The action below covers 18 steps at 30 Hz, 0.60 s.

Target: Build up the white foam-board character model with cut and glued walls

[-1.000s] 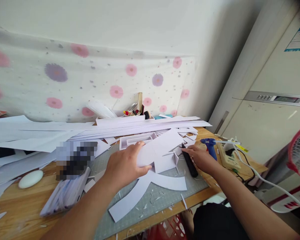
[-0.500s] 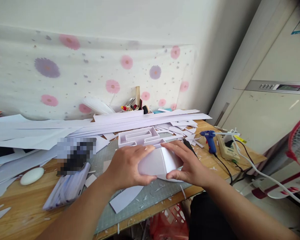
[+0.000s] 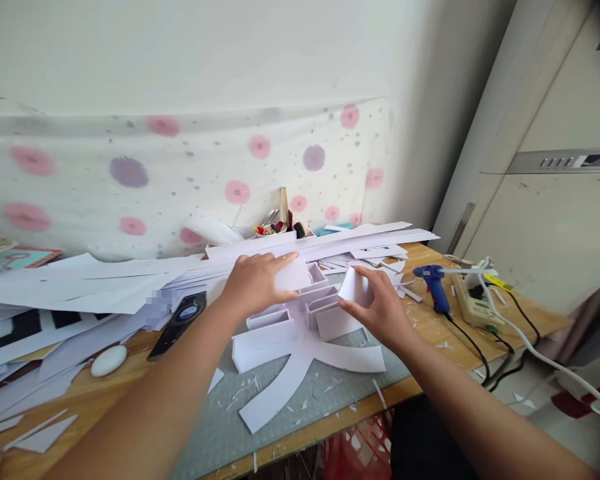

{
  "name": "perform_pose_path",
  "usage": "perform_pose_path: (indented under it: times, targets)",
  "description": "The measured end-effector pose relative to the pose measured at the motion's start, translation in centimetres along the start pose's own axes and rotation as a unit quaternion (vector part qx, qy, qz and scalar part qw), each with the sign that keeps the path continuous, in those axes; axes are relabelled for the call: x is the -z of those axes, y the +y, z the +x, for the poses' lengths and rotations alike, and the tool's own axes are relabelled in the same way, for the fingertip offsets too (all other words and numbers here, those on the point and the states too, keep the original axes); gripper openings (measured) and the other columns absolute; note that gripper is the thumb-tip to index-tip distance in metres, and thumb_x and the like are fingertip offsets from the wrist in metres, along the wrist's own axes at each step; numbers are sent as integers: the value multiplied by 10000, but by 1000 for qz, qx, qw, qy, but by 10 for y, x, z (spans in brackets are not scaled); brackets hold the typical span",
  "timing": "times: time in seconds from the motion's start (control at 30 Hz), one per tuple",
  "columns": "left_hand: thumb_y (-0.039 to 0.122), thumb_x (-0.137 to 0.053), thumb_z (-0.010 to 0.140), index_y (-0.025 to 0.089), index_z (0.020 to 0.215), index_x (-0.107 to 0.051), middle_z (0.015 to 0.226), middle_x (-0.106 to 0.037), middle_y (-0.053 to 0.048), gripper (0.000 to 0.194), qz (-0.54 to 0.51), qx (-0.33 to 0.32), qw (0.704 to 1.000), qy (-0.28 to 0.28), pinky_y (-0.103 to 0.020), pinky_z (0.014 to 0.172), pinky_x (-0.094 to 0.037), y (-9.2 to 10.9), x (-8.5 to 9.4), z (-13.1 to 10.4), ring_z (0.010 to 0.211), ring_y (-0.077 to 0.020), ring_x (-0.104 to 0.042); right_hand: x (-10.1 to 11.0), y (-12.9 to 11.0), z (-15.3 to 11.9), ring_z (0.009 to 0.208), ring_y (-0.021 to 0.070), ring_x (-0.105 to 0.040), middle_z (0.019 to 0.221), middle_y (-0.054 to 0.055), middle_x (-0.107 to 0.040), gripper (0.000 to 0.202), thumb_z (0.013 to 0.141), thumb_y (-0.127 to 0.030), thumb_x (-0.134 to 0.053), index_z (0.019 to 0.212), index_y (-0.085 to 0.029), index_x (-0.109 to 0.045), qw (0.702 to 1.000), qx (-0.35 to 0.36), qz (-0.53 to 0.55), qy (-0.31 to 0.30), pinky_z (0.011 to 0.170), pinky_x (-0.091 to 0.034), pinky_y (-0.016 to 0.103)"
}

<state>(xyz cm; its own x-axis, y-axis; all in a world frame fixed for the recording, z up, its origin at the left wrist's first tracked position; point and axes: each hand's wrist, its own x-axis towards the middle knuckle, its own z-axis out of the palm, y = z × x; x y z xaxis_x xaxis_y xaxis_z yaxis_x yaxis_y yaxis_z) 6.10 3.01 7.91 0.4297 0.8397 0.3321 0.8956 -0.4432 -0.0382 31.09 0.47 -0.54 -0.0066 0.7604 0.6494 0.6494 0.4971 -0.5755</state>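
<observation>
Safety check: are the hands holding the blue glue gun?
No, the blue glue gun lies untouched, to the right of the right hand.

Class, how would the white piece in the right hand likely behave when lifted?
The white piece is probably light, since the right hand alone pinches it. It seems fairly stiff: its visible edges don't droop. Its smooth-looking face might slip.
</observation>
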Motion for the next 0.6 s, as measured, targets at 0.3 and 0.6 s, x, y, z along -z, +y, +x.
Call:
perform_pose_path:
  times: [0.3,0.6]
  targets:
    - [441,-612,793,210,1137,-613,1025,-655,-80,414,-410,-1,912,-18,-372,843,-471,32,-10,7,946,-219,-608,2,-2,-4,1027,265,-504,1106,96,-477,686,744,-191,-745,1350,-260,-429,994,96,15,-39,895,-450,426]
    - [263,-701,715,146,830,-626,748,-610,7,180,-652,122,748,-4,-223,616,-429,29,-27,-34,663,-97,-540,5,-29,-24,947,231,-600,1069,84,-630,457,953,-400,-553,1376,-255,-457,940,40,301,-154,823,-498,378]
